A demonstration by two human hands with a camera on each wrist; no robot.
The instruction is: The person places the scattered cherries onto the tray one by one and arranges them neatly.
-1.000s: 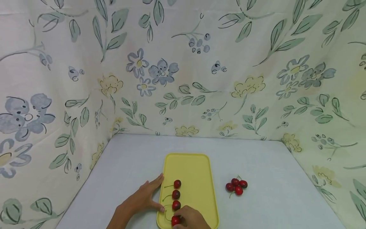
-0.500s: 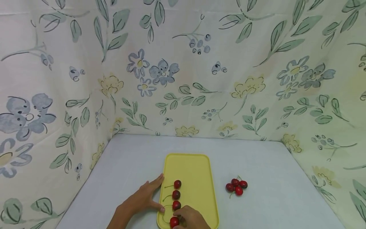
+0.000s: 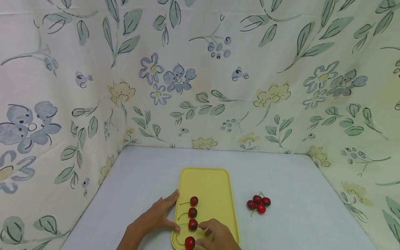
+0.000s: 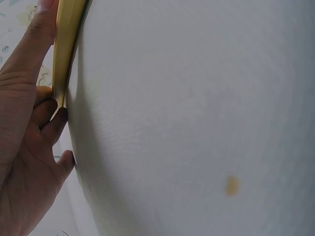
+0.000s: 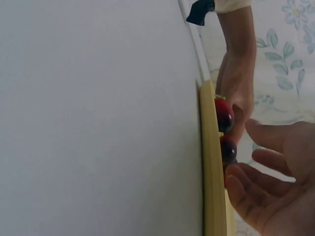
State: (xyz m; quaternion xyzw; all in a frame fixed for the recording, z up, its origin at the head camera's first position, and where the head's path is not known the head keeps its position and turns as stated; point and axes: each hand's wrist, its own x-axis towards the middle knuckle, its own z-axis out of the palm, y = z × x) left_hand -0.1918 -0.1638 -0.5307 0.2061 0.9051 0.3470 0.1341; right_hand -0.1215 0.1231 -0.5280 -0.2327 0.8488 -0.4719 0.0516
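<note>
Cherries sit in a column of four along the left side of the yellow tray [image 3: 215,187], stems pointing left. The nearest cherry [image 3: 189,242], bright red and glossy, lies at the tray's near left corner, just beside the right hand [image 3: 218,236], whose fingers are loose and apart, gripping nothing. The left hand [image 3: 156,217] rests flat on the table [image 3: 297,180], fingers straight against the tray's left rim. A cluster of loose cherries [image 3: 258,203] lies on the table to the tray's right.
</note>
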